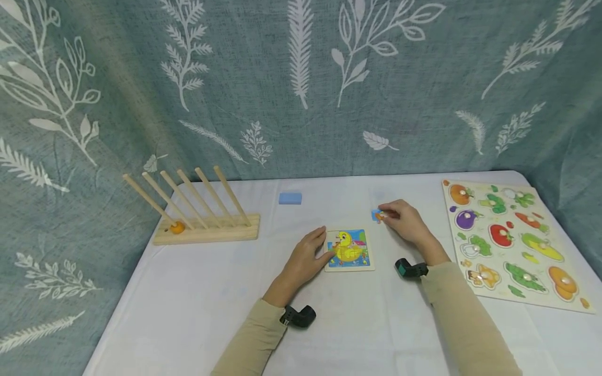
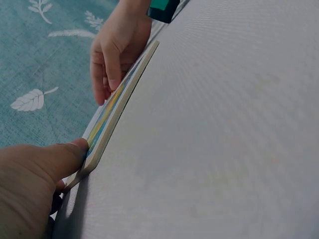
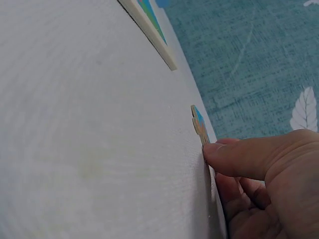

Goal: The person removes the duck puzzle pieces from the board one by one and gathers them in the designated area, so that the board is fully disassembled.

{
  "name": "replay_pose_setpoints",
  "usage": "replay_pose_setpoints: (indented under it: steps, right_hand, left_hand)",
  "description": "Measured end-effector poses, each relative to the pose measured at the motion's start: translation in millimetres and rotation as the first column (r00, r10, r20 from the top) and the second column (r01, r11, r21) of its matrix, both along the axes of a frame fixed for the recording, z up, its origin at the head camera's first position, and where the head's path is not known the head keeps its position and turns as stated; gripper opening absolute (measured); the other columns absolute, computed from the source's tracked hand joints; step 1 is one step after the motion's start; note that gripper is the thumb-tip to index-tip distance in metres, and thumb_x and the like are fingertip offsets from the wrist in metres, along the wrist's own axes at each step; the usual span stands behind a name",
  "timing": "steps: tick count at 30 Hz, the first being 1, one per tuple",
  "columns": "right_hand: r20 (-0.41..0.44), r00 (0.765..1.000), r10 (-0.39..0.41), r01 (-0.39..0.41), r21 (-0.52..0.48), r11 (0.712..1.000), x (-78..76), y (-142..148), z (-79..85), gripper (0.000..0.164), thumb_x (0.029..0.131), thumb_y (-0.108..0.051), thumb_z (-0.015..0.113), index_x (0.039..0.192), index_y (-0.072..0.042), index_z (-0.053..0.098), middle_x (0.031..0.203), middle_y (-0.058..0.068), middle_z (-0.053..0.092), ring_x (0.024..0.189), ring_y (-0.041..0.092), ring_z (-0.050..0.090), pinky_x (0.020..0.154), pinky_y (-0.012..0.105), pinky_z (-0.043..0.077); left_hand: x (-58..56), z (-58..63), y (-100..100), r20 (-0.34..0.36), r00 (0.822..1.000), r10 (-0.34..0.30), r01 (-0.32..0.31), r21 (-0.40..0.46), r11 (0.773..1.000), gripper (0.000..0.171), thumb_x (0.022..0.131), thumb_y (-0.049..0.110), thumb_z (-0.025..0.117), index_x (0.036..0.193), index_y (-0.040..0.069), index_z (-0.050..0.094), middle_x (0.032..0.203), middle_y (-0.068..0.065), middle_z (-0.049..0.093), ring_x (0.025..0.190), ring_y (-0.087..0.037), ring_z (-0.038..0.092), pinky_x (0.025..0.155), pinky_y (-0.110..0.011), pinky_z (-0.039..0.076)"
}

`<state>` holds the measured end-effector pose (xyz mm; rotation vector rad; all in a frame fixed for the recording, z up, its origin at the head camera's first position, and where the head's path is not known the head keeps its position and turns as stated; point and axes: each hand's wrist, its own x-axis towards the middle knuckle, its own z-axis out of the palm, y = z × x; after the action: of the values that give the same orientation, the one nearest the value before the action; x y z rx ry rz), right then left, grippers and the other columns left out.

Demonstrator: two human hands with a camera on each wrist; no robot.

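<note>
A square duck puzzle (image 1: 349,252) with a pale wooden frame lies on the table in front of the body. My left hand (image 1: 307,259) holds it by its left edge, the thumb over the picture and the fingers along the side. In the left wrist view that thumb presses on the near corner of the puzzle (image 2: 97,151). To the right and farther back, my right hand (image 1: 405,222) pinches a small blue and orange puzzle piece (image 1: 378,215). The right wrist view shows the piece (image 3: 200,125) low over the cloth, its lower end at the thumb and fingertips.
A wooden rack (image 1: 207,238) with several upright pegs and an orange bead (image 1: 177,227) stands at the left. Toward the back lies a blue block (image 1: 290,198). A large vegetable peg board (image 1: 512,256) fills the right side. Behind the table hangs a green curtain (image 1: 263,68).
</note>
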<state>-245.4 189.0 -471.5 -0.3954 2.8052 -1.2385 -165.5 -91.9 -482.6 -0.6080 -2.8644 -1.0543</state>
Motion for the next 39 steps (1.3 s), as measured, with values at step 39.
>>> replay_pose_setpoints:
  steps: [39]
  right_hand:
    - [-0.039,0.951,0.307,-0.309,-0.064,0.949,40.3,-71.1,-1.0,0.034,0.09,-0.01,0.064,0.124,-0.007,0.061,0.127,0.011,0.06,0.125,0.031,0.051,0.106,0.049,0.043]
  left_hand:
    - [2.3,-1.7,-0.2,-0.032,0.999,-0.003,0.004,0.026,1.0,0.058,0.089,0.028,0.067,0.133,-0.005,0.05,0.143,-0.014,0.047,0.135,-0.029,0.042,0.113,-0.04,0.037]
